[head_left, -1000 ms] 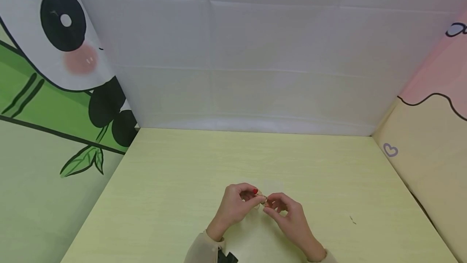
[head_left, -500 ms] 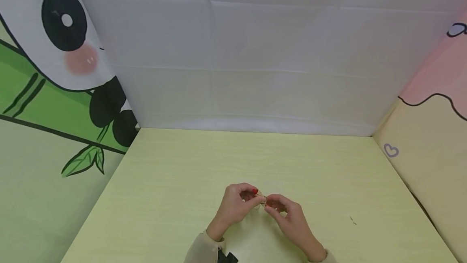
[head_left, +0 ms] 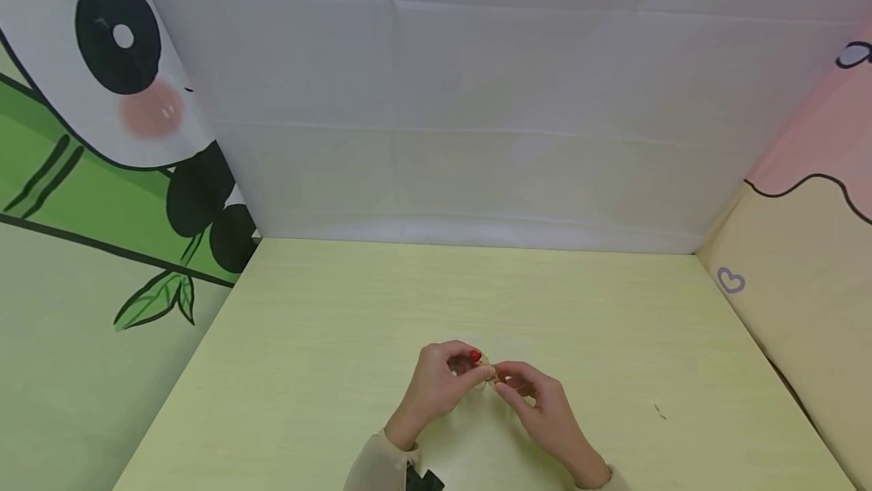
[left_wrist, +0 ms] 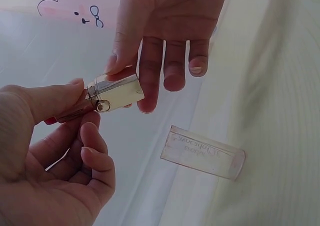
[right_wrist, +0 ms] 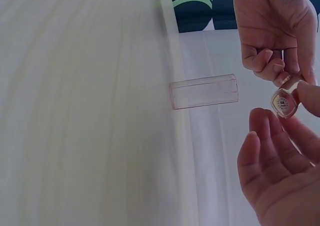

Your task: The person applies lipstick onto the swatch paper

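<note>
Over the bench (head_left: 341, 302), L hand (head_left: 439, 385) and R hand (head_left: 545, 408) pinch thumb-to-finger, other fingers loose, near an upright clear sleeve (left_wrist: 202, 153) — gripping opp. ends of the gold-and-red tube (left_wrist: 121, 91), btwn them, long axis hand to hand, neither hand clearly nearer.

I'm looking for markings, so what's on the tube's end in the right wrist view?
A round white label, its small print unclear. Behind it, the right hand and left hand cover parts of the tube, which can't be seen.

We're holding a glossy gold-and-reddish lipstick-like tube (left_wrist: 120, 91) sideways above the surface (head_left: 341, 324), well short of its far edge.
</note>
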Available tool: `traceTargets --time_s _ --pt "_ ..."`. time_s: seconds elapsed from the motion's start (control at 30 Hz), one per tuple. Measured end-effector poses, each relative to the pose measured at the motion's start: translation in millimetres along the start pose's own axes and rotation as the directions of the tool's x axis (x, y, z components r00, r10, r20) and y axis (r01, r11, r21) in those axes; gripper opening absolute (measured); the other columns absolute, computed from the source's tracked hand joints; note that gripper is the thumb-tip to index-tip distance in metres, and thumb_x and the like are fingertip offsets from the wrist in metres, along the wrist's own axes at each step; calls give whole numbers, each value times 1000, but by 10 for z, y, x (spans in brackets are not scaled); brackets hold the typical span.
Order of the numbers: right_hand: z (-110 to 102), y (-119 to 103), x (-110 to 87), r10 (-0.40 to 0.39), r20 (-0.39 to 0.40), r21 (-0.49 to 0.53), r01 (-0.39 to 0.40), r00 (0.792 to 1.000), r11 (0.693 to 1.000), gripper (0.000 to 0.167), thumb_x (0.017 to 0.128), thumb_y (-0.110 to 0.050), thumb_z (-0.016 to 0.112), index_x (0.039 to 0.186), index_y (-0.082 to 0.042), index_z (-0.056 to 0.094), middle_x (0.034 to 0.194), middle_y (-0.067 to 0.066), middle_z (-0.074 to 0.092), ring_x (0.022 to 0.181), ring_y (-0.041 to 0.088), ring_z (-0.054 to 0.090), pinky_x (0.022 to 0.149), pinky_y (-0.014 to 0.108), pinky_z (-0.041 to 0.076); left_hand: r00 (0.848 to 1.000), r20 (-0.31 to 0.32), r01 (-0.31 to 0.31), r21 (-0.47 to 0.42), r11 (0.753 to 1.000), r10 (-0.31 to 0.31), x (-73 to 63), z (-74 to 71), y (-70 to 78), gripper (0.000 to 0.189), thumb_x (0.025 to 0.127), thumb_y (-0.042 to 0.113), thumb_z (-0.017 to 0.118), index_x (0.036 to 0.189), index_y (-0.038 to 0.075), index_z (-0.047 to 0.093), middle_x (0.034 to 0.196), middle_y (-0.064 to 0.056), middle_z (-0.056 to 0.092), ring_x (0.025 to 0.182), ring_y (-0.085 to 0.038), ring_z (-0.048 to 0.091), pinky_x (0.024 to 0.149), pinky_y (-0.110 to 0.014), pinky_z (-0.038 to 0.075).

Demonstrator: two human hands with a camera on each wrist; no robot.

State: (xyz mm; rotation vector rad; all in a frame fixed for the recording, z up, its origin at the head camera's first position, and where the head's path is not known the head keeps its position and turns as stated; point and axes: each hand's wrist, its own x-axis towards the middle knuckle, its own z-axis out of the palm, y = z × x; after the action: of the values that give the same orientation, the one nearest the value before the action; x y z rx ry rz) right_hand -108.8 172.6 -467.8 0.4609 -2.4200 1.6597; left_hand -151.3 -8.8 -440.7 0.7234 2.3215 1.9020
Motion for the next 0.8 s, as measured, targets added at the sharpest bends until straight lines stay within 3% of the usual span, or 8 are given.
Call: traceTargets --time_s 0.3,0.8 --pt "1 65 -27 -29 -7 103 29 1000 994 25 82 3 72 105 -2 62 92 9 66 78 23 64 64 35 54 1000 -7 8 12 1000 -8 -6 13 11 10 81 4 76 83 -3 69 75 -10 66 59 -19 58 53 -22 48" --pt "2 131 -39 -102 -36 74 105 994 992 24 80 6 71 102 0 62 89 9 66 77 22 65 63 36 54 1000 -24 -2 31 1000 2 -6 35 28 10 80 5 76 81 -2 69 73 -10 67 57 -19 59 51 -21 47"
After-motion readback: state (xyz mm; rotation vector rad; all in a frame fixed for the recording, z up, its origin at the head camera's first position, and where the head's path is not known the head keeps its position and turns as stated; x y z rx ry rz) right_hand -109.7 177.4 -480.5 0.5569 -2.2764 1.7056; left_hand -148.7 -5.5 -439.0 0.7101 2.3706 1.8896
